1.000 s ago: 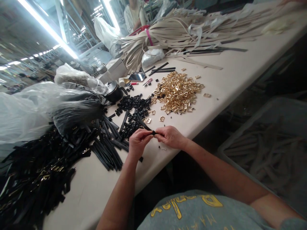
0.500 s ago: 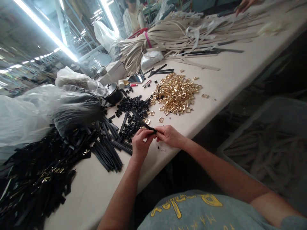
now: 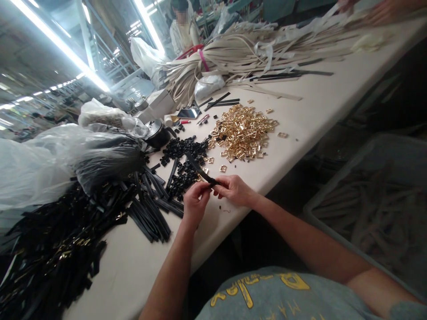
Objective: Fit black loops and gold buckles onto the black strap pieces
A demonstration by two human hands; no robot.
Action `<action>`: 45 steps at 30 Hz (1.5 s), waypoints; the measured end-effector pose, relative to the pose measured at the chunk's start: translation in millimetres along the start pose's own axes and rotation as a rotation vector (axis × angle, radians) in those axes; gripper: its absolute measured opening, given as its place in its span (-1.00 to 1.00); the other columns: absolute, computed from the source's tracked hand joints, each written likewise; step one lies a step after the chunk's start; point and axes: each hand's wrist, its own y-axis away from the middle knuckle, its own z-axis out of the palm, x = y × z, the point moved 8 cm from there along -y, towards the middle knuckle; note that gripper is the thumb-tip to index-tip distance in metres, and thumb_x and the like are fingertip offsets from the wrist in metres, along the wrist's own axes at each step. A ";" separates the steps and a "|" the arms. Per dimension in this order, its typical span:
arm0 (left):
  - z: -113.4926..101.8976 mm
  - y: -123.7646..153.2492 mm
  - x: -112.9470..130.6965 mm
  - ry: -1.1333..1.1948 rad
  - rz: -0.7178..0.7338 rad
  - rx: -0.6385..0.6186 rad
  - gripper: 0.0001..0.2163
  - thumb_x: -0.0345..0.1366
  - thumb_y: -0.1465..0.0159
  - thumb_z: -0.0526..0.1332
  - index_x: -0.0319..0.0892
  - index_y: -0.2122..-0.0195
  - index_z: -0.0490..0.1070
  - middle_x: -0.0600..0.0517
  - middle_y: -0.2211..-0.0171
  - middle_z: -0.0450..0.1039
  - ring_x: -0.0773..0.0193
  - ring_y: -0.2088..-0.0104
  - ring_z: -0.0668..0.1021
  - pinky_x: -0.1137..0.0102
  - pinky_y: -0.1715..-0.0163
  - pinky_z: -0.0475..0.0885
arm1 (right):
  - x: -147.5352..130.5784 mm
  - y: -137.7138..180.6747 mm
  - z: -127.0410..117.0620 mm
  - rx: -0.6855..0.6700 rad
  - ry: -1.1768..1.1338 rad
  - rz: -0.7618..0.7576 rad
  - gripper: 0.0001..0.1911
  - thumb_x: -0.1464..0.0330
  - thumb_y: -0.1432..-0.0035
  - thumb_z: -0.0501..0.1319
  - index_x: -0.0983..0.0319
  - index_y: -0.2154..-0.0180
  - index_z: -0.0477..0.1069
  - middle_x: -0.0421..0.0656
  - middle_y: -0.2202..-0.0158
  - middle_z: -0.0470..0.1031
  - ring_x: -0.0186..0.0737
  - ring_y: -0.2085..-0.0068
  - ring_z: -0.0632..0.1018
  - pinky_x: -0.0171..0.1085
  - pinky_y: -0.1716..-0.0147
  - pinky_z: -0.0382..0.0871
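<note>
My left hand (image 3: 196, 200) and my right hand (image 3: 234, 189) meet over the near table edge, both pinched on the near end of a narrow black strap (image 3: 199, 169) that slants up and away to the left. Just beyond my fingers lies a heap of small black loops (image 3: 183, 156). Behind it to the right spreads a pile of gold buckles (image 3: 243, 131). Loose black straps (image 3: 147, 203) fan out left of my left hand. Whether a small piece sits between my fingertips is hidden.
A big heap of finished black straps (image 3: 50, 249) fills the near left, with clear plastic bags (image 3: 50, 160) behind. Cream straps (image 3: 253, 49) are bundled at the far end, where another person's hands (image 3: 383, 11) work. A grey bin (image 3: 373, 204) stands right of the table (image 3: 320, 111).
My hands have stayed together on the strap, with small finger shifts. The view drifted slightly, and another person's hands came into view at the top right.
</note>
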 end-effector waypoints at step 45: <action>29.5 19.9 -26.9 0.683 -0.526 -0.208 -0.66 -0.13 -0.02 0.36 -0.24 0.24 0.51 0.13 0.63 0.26 0.47 0.61 0.27 0.51 0.61 0.19 | -17.1 -4.2 -1.4 -0.309 0.337 0.159 -0.82 0.42 -0.01 0.12 0.28 0.44 0.51 -0.29 0.66 0.39 -0.41 0.61 0.33 -0.39 0.58 0.08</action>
